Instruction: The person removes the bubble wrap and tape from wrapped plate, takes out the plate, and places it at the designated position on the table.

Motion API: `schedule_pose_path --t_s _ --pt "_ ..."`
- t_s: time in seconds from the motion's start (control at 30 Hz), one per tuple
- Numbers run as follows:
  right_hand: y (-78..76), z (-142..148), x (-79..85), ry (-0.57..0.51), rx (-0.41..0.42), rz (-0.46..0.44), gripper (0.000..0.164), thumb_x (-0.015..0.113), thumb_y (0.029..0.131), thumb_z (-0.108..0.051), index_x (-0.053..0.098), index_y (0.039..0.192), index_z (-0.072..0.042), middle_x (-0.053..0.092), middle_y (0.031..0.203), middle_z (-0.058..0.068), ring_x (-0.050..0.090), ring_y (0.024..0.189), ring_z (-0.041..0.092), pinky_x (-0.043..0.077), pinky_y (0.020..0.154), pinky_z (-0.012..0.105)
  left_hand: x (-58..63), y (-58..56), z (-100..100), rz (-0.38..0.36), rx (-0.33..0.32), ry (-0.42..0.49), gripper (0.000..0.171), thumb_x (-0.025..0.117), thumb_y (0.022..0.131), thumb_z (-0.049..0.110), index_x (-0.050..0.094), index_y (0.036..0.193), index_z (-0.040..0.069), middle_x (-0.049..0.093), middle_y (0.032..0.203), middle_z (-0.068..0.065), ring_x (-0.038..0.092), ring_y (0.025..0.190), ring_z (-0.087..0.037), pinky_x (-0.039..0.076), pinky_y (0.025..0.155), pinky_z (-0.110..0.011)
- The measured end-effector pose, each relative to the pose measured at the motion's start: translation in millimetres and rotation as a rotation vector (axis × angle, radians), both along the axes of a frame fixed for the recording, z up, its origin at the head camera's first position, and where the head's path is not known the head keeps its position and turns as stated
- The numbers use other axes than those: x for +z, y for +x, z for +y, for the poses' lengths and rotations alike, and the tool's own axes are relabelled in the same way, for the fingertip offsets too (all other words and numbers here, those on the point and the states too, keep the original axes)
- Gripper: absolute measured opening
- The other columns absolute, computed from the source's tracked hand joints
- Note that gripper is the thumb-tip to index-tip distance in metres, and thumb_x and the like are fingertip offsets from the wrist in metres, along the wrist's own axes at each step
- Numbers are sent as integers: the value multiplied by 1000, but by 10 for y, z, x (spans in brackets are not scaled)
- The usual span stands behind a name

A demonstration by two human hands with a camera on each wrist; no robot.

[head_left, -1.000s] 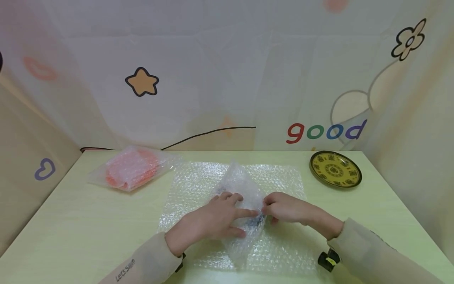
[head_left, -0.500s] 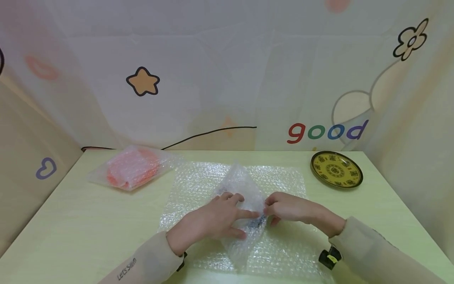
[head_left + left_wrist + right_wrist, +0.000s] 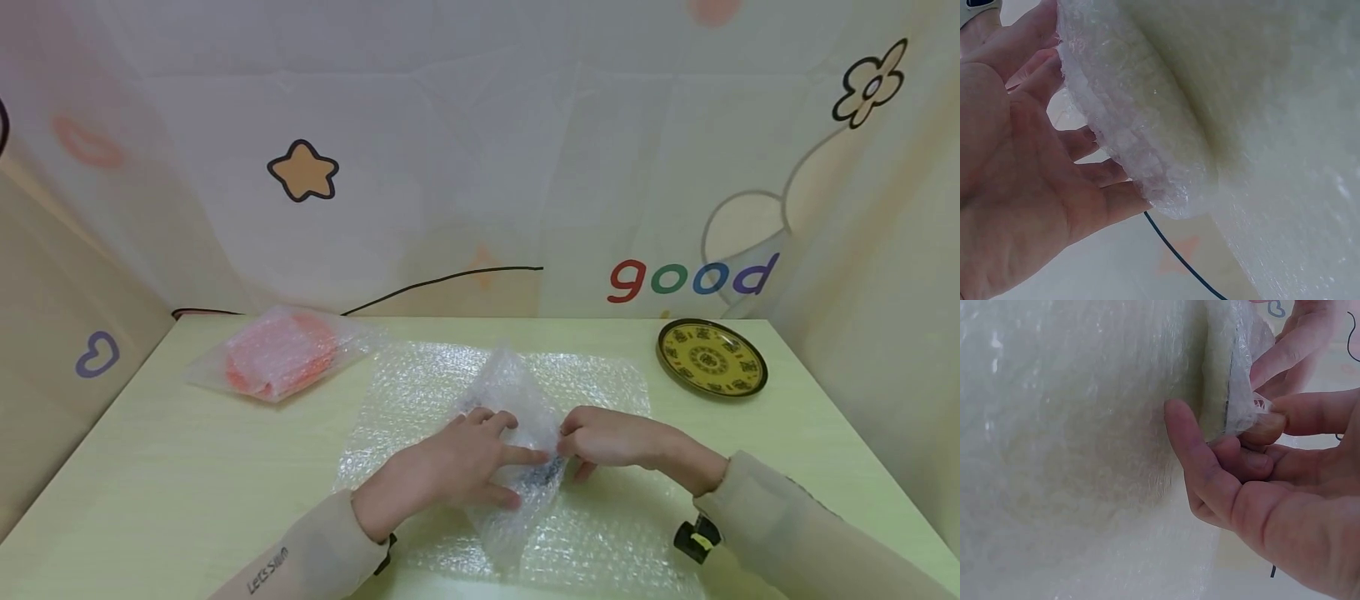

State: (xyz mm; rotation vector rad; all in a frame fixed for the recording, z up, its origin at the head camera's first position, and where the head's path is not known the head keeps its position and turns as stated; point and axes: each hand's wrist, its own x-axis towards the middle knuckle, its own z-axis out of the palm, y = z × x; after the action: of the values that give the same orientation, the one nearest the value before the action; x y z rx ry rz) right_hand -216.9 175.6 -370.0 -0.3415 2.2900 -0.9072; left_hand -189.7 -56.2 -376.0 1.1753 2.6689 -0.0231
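Observation:
A bundle of folded bubble wrap (image 3: 517, 383) lies mid-table, with a dark-patterned thing showing dimly through its right side. My left hand (image 3: 465, 462) rests on top of it, fingers spread, the index reaching toward the right edge. At that edge my right hand (image 3: 615, 437) pinches the wrap between thumb and fingers. In the right wrist view, the thumb and index of the right hand (image 3: 1291, 481) nip a fold of clear film, while another finger lies along the bundle's underside. The left wrist view has the left hand's fingers against the bundle's side (image 3: 1141, 112).
Beneath the bundle spreads a flat bubble wrap sheet (image 3: 420, 375). To the back left lies a bubble-wrapped package (image 3: 281, 354) with something pinkish-red inside. A yellow plate (image 3: 708, 358) with a dark rim and pattern stands at the back right. A printed curtain (image 3: 450, 167) hangs behind the table.

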Motion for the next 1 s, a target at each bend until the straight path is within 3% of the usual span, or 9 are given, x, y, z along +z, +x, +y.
schedule_pose_path --t_s 0.53,0.87,1.0 --pt "-14 21 23 -36 20 -38 34 56 95 -12 57 122 9 63 111 11 67 90 25 55 90 47 18 7 9 -6 -2 -12 64 66 94 56 44 154 46 40 155 -12 41 139 -33 39 113 -51" --pt "8 156 -49 -220 -55 -130 42 58 99 -14 50 129 14 57 118 18 64 99 25 55 94 42 -4 -5 -18 -28 -4 22 62 65 96 54 46 154 43 41 154 -14 42 138 -35 37 113 -51" --pt "-11 231 -68 -340 -12 -157 27 56 101 -13 56 117 9 58 113 15 62 101 25 53 95 40 -5 -13 -21 -53 18 46 61 66 97 52 47 154 41 41 154 -14 41 140 -36 37 114 -52"
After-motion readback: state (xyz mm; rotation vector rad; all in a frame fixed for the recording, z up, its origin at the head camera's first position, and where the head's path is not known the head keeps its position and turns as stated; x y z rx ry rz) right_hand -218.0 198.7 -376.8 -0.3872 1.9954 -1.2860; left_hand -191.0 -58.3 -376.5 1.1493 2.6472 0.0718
